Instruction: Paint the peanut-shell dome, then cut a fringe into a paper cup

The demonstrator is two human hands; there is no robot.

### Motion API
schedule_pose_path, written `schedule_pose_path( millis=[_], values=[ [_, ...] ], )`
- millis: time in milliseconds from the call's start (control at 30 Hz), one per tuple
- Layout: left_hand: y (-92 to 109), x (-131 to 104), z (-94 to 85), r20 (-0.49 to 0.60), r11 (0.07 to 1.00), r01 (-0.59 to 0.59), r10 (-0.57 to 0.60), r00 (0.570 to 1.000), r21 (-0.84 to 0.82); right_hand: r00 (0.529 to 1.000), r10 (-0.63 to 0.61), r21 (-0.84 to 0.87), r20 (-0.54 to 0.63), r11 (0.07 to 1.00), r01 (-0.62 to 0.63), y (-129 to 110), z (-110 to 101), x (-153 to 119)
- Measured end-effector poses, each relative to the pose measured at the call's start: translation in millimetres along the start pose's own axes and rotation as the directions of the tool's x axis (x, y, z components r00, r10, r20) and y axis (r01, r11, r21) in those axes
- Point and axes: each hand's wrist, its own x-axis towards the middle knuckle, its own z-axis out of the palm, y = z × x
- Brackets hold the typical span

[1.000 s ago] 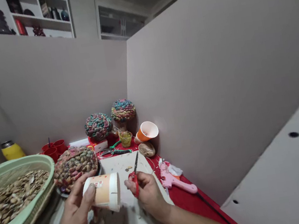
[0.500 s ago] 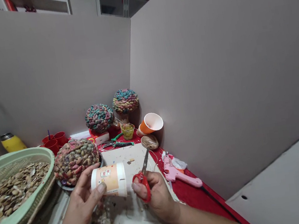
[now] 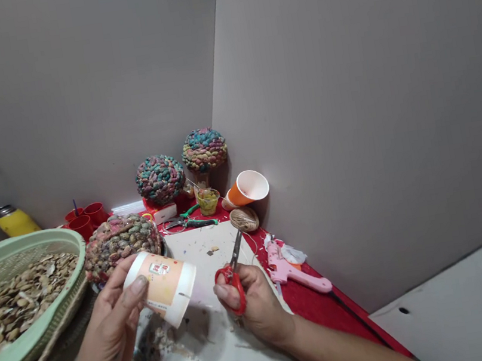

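My left hand point(image 3: 112, 323) is closed around a paper cup point(image 3: 166, 285), white with a peach printed band. The cup lies tilted on its side in the air, and a short dark slit or mark shows near its right end. In my right hand point(image 3: 259, 304) are scissors with red handles point(image 3: 238, 292); thumb and fingers sit in the loops and the blades point up and away. A small gap separates the scissors from the cup. Behind my left hand sits a ball covered in painted shells or seeds point(image 3: 121, 243), partly hidden by the hand.
A green basket point(image 3: 81, 246) of flat shell-like pieces stands left. Two more coloured balls point(image 3: 160, 179), red cups point(image 3: 81, 226), pliers point(image 3: 199, 223), an orange cup point(image 3: 238, 194) and a twine coil point(image 3: 244, 220) stand behind. A pink glue gun point(image 3: 288, 270) lies right. Scraps litter the white board point(image 3: 234, 350).
The paper cup has tilted, its right end dropping and swinging toward me, as my left hand moved slightly left. The scissors stay in my right hand. The view has tipped down.
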Motion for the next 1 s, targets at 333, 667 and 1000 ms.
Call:
schedule_pose_path(
  millis=[333, 667, 1000],
  values=[
    [5, 2, 4.7, 0.054, 0.998, 0.041, -0.039, 0.998, -0.041, 0.941, -0.129, -0.211, 0.313, 0.957, 0.201, -1, -3, -9],
    [15, 5, -1.4, 0.070, 0.989, -0.096, 0.104, 0.992, -0.113, 0.763, 0.125, -0.254, 0.634, 0.966, 0.052, -9, -4, -8],
    [9, 5, -3.2, 0.097, 0.990, -0.094, 0.104, 0.990, -0.109, 0.776, 0.203, -0.238, 0.597, 0.969, -0.070, -17, 0, -7]
  ],
)
